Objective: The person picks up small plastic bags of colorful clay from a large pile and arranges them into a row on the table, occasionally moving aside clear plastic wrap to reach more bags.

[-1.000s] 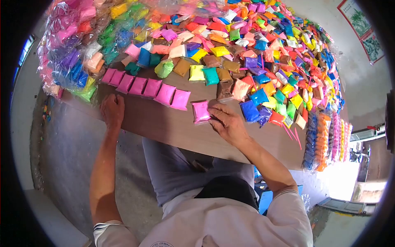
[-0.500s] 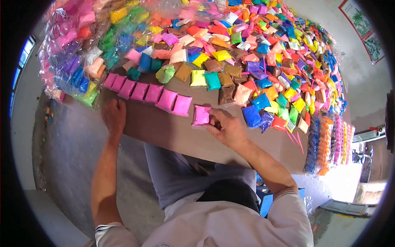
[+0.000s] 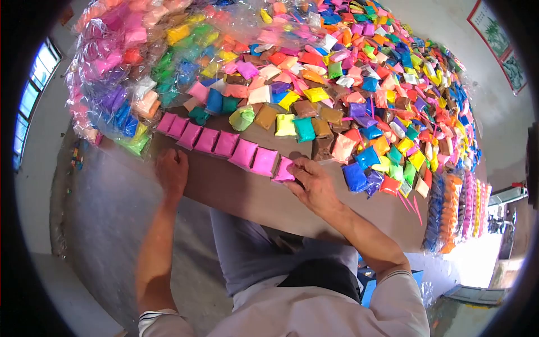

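Observation:
A row of several pink packets (image 3: pixel 207 140) slants across the brown table (image 3: pixel 247 194). My right hand (image 3: pixel 314 182) pinches the rightmost pink packet (image 3: pixel 284 169) by its right side, and that packet touches or nearly touches the one beside it. Near the table's left front edge rests my left hand (image 3: pixel 172 167), fingers curled, below the row's left end; whether anything is inside it is hidden. Just behind the row lie a pale green packet (image 3: pixel 242 118), a yellow packet (image 3: pixel 285 124) and a teal packet (image 3: pixel 305 130).
A large heap of colourful packets (image 3: pixel 387 84) covers the back and right. Clear plastic bags of packets (image 3: pixel 112 73) are piled at the left. Bagged orange packets (image 3: pixel 451 210) line the right edge. Thin pink strips (image 3: pixel 418 210) lie near the front right.
The pink packet in my right hand has moved left, closing the gap to the row. The whole view has shifted, with the table sitting slightly lower and further right.

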`<state>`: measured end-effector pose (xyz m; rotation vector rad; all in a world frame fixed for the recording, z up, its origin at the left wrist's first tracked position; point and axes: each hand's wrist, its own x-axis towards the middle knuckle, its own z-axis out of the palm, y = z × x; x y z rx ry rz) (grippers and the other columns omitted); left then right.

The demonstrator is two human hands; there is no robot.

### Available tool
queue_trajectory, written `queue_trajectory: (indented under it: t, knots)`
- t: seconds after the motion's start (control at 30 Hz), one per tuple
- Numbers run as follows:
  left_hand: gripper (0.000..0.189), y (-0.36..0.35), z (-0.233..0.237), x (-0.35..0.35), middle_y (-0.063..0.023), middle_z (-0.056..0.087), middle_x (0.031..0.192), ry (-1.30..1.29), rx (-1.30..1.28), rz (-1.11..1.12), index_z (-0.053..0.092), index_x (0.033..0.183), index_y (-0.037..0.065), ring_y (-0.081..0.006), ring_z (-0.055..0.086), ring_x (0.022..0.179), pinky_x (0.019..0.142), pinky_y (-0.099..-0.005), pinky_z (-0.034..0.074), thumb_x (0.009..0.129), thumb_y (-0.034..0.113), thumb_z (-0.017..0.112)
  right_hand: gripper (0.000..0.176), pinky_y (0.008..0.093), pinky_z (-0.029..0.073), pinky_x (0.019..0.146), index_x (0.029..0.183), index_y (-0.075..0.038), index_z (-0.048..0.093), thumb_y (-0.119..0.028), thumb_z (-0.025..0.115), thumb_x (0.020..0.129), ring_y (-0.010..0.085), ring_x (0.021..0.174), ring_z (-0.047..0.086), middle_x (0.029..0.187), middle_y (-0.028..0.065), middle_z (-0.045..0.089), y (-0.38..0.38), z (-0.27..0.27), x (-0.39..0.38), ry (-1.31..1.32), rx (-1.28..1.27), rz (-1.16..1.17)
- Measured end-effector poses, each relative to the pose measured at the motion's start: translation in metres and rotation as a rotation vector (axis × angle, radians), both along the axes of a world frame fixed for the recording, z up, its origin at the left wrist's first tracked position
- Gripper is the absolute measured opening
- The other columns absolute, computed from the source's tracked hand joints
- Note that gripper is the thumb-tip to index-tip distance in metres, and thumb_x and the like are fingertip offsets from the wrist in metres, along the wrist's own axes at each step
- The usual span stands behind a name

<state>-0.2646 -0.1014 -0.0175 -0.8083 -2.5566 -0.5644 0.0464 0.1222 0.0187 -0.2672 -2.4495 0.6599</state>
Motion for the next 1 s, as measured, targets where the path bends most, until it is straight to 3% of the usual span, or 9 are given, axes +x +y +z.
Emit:
queue_trajectory:
  t: [0.23,0.43,0.53,0.77,0.87,1.0]
  knots:
    - [0.027,0.002,0.002,0.003,-0.0148,0.057,0.073,-0.027,0.011,-0.011,0.053,0.067,0.004,-0.0378,0.057,0.076,0.075,-0.0505,0.041,0.087,0.021,0.059,0.034,0.0381,0.054,0.08,0.105,0.003,0.068,-0.01,0.081,0.076,0.0303,0.095,0.062,0.116,0.0162,0.059,0.003,-0.011,-0.006,0.056,0.001,0.016]
    - [0.026,0.003,0.001,0.004,-0.0144,0.058,0.074,-0.014,-0.014,0.004,0.053,0.066,0.004,-0.0369,0.057,0.076,0.076,-0.0491,0.041,0.087,0.02,0.059,0.025,0.0343,0.054,0.077,0.1,0.003,0.067,-0.009,0.077,0.081,0.0276,0.092,0.064,0.115,0.0162,0.059,-0.002,0.002,-0.004,0.108,-0.186,-0.071]
    - [0.026,0.005,0.007,0.009,-0.0141,0.058,0.075,-0.019,-0.003,0.002,0.054,0.067,0.005,-0.0361,0.057,0.078,0.077,-0.0486,0.041,0.087,0.02,0.058,0.021,0.0338,0.054,0.073,0.098,0.003,0.066,-0.007,0.075,0.082,0.0278,0.083,0.065,0.108,0.0158,0.062,-0.003,-0.003,0.003,0.095,-0.409,-0.118]
    - [0.025,0.0,-0.009,-0.005,-0.0159,0.06,0.071,0.063,0.008,-0.026,0.058,0.066,0.004,-0.0377,0.06,0.071,0.069,-0.051,0.045,0.085,0.021,0.06,0.007,0.0394,0.05,0.063,0.086,0.0,0.062,-0.005,0.067,0.086,0.0332,0.071,0.062,0.085,0.0165,0.062,-0.001,-0.013,-0.004,0.241,-0.213,-0.127]
    - [0.025,0.003,0.0,0.001,-0.018,0.061,0.069,0.078,-0.001,-0.029,0.059,0.066,0.002,-0.0393,0.061,0.067,0.065,-0.0526,0.046,0.083,0.02,0.061,0.017,0.0466,0.046,0.059,0.076,-0.002,0.057,-0.011,0.064,0.089,0.0378,0.068,0.059,0.074,0.0176,0.057,-0.004,-0.005,0.001,0.18,-0.274,-0.154]
    - [0.023,0.006,0.006,0.005,-0.02,0.061,0.07,0.097,0.0,-0.018,0.061,0.066,0.001,-0.0398,0.062,0.068,0.065,-0.0519,0.048,0.082,0.018,0.06,0.028,0.0474,0.045,0.057,0.069,-0.002,0.053,-0.016,0.063,0.091,0.0396,0.064,0.057,0.069,0.0204,0.055,-0.002,-0.003,0.002,0.108,-0.219,-0.175]
